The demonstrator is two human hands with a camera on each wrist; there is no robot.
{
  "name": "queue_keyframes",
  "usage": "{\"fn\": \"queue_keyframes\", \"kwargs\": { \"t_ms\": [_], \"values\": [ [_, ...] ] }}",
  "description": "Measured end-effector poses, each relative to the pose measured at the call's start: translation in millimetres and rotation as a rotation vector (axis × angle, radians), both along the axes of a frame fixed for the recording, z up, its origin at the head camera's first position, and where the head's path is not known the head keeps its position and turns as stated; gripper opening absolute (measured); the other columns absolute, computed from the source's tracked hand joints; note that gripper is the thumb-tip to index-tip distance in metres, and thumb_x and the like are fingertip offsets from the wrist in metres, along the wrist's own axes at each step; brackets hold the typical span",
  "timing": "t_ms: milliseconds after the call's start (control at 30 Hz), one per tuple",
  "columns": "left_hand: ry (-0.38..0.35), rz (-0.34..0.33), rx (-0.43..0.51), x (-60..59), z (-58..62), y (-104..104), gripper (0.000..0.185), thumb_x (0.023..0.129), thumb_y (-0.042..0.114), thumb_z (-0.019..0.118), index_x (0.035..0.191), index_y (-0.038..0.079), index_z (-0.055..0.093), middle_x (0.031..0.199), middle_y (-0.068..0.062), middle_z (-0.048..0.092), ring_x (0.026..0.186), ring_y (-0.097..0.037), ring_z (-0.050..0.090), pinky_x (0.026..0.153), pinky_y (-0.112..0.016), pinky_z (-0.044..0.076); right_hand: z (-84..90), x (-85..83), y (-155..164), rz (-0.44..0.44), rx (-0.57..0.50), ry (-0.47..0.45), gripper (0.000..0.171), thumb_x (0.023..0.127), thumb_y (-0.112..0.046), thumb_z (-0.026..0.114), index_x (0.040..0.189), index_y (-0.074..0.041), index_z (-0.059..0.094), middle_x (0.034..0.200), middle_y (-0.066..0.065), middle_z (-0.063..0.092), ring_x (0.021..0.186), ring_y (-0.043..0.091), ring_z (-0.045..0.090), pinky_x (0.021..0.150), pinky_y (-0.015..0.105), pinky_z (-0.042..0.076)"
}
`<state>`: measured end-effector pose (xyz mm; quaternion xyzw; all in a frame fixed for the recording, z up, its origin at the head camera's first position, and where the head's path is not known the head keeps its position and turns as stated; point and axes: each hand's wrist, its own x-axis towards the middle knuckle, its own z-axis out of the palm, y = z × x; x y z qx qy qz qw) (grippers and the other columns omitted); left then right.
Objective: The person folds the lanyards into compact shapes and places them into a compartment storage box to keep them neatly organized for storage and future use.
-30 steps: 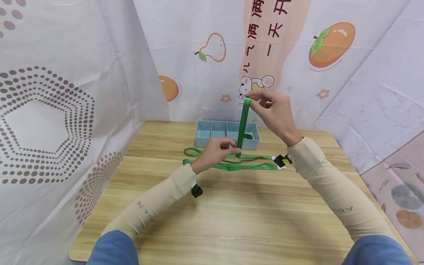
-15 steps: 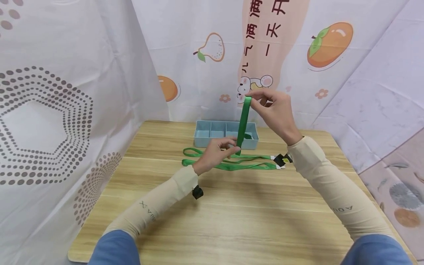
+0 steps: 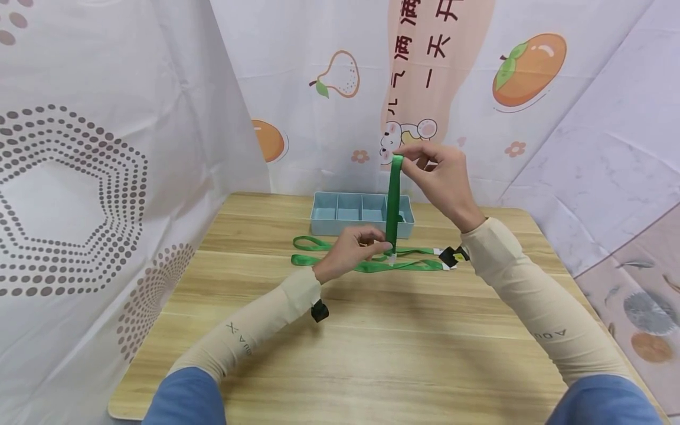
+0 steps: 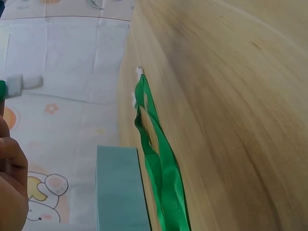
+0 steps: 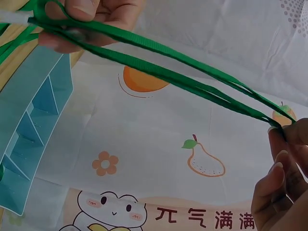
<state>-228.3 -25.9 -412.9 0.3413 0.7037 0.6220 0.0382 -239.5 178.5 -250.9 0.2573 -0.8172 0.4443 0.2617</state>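
Right hand (image 3: 443, 177) was raised above the counter (image 3: 372, 342), its grip pinching the top fold of a green lanyard (image 3: 394, 200) between thumb and fingertips (image 5: 276, 168). Left hand (image 3: 353, 252) sat low, just above the counter, its grip pinching the bottom end of the same lanyard near a small white tab. Between the two grips the lanyard ran near-vertical and taut, doubled into two parallel strands, as the right wrist view showed (image 5: 168, 72).

Lanyard position: held off the counter, in front of the tray, with its lower end at the left hand.

A second green lanyard (image 3: 404, 265) lay flat on the counter right behind the left hand, stretched left to right, with a loop at its left end and white tabs at its right end. Left wrist view showed the same strap lying along the wood (image 4: 163, 163) with the tabs at the far end. A black clip (image 3: 453, 257) sat at that right end, close to the right forearm.

A light blue compartment tray (image 3: 340, 208) stood behind the lanyards near the far edge of the counter. Something green lay in its rightmost compartment; couldn't tell what.

Both forearms wore beige sleeves. A black piece (image 3: 317, 310) showed at the left wrist. Printed fruit-pattern cloth (image 3: 345, 77) hung behind and at both sides.
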Motion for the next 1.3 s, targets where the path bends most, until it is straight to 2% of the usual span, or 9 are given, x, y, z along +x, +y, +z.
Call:
{"fn": "queue_keyframes", "kwargs": {
  "t_ms": [67, 167, 300, 433, 500, 633, 767, 1167, 1300],
  "values": [
    [0.006, -0.001, -0.004, 0.0, -1.0, 0.5, 0.012, 0.098, 0.024, 0.074, 0.106, 0.015, 0.078, 0.106, 0.000, 0.072, 0.077, -0.023, 0.061, 0.064, -0.033, 0.052, -0.2, -0.3, -0.3, -0.011, 0.000, -0.002, 0.016, 0.097, -0.014, 0.070, 0.110, -0.013, 0.081, 0.089, -0.002, 0.072, 0.069, 0.016, 0.054, 0.060, 0.027, 0.041],
    [0.003, -0.007, 0.002, 0.2, -2.2, 1.1, 0.010, 0.097, 0.021, 0.076, 0.105, 0.015, 0.078, 0.104, 0.000, 0.073, 0.084, -0.021, 0.065, 0.069, -0.034, 0.053, -0.5, -1.8, 0.1, -0.027, -0.011, -0.016, 0.017, 0.097, -0.010, 0.070, 0.110, -0.010, 0.080, 0.090, 0.002, 0.072, 0.070, 0.018, 0.054, 0.061, 0.027, 0.040],
    [-0.029, -0.017, 0.017, 2.0, -1.9, 0.8, 0.012, 0.095, 0.017, 0.077, 0.106, 0.012, 0.075, 0.101, -0.002, 0.074, 0.087, -0.022, 0.067, 0.074, -0.035, 0.054, -0.6, -4.8, 3.3, -0.010, -0.081, -0.086, 0.018, 0.097, -0.009, 0.070, 0.112, -0.005, 0.078, 0.090, 0.005, 0.072, 0.072, 0.020, 0.052, 0.060, 0.027, 0.037],
    [-0.077, -0.035, 0.028, 4.0, -0.7, -0.4, 0.022, 0.096, 0.014, 0.076, 0.116, 0.010, 0.071, 0.103, -0.004, 0.074, 0.091, -0.020, 0.069, 0.080, -0.036, 0.056, -2.4, -10.1, 9.9, 0.044, -0.210, -0.216, 0.018, 0.097, -0.016, 0.073, 0.112, -0.006, 0.078, 0.089, 0.004, 0.071, 0.069, 0.019, 0.051, 0.055, 0.025, 0.040],
    [-0.078, -0.043, 0.015, 4.5, -0.7, -1.3, 0.024, 0.097, 0.015, 0.075, 0.120, 0.008, 0.073, 0.104, -0.004, 0.075, 0.089, -0.020, 0.069, 0.079, -0.038, 0.057, -4.4, -14.0, 13.1, 0.076, -0.286, -0.282, 0.018, 0.096, -0.017, 0.075, 0.110, -0.006, 0.079, 0.089, 0.004, 0.072, 0.066, 0.017, 0.051, 0.052, 0.023, 0.043],
    [-0.050, -0.062, -0.024, 4.9, -0.5, -3.2, 0.023, 0.100, 0.019, 0.072, 0.117, 0.005, 0.077, 0.102, -0.004, 0.074, 0.080, -0.021, 0.064, 0.073, -0.037, 0.055, -9.9, -22.2, 18.8, 0.132, -0.436, -0.385, 0.017, 0.094, -0.014, 0.078, 0.106, -0.003, 0.078, 0.087, 0.005, 0.072, 0.059, 0.013, 0.049, 0.049, 0.020, 0.043],
    [-0.058, -0.083, -0.018, 5.2, -0.5, -4.8, 0.023, 0.100, 0.021, 0.071, 0.116, 0.006, 0.078, 0.102, -0.004, 0.074, 0.081, -0.021, 0.063, 0.074, -0.032, 0.054, -15.9, -30.2, 24.6, 0.161, -0.541, -0.468, 0.016, 0.093, -0.013, 0.079, 0.104, -0.001, 0.077, 0.083, 0.003, 0.069, 0.056, 0.011, 0.049, 0.048, 0.020, 0.043],
    [-0.064, -0.088, -0.001, 8.6, -1.5, -9.4, 0.022, 0.099, 0.019, 0.073, 0.114, 0.004, 0.078, 0.100, -0.006, 0.076, 0.079, -0.022, 0.062, 0.072, -0.031, 0.052, -27.3, -43.6, 32.6, 0.131, -0.629, -0.703, 0.011, 0.094, -0.017, 0.078, 0.098, -0.008, 0.080, 0.095, 0.001, 0.071, 0.066, 0.011, 0.051, 0.053, 0.023, 0.041],
    [-0.084, -0.046, -0.022, 9.8, -3.5, -12.4, 0.022, 0.098, 0.021, 0.074, 0.112, 0.005, 0.079, 0.098, -0.005, 0.075, 0.073, -0.020, 0.059, 0.066, -0.030, 0.049, -33.2, -47.9, 35.5, 0.116, -0.642, -0.785, 0.007, 0.095, -0.016, 0.077, 0.093, -0.011, 0.082, 0.096, -0.002, 0.069, 0.068, 0.011, 0.050, 0.054, 0.023, 0.040]
  ]
}}
